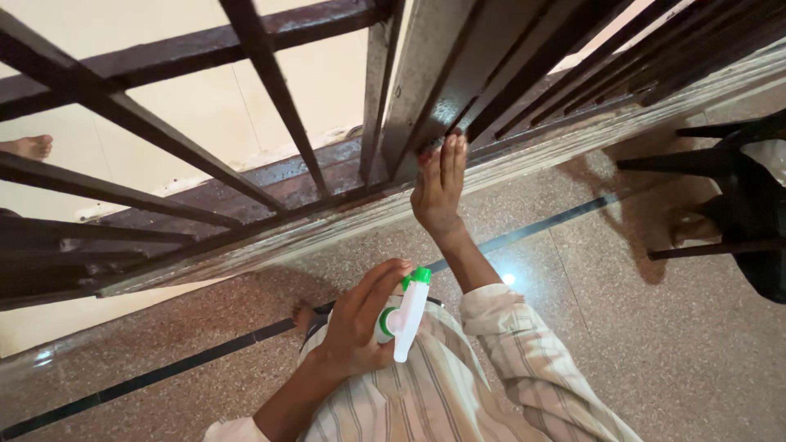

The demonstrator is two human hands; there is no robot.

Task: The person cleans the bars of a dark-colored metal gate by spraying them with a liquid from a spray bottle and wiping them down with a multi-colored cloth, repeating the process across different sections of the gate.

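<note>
In left hand point(360, 323), spray bottle point(405, 315), seemingly gripped.

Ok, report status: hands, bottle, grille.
Left hand gripping spray bottle, nozzle up. Right hand flat on the grille at its lower rail. Dark chair at right, apart from both hands.

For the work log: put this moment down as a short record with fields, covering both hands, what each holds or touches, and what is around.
view: head camera looking down
left hand: left hand gripped round a white and green spray bottle, finger at the trigger
right hand: right hand flat against the dark metal grille, fingers up, holding nothing that shows
clothing: striped shirt
floor: speckled stone floor with a dark inlaid strip
nearby: dark chair legs at right; another person's bare foot beyond the bars
</note>
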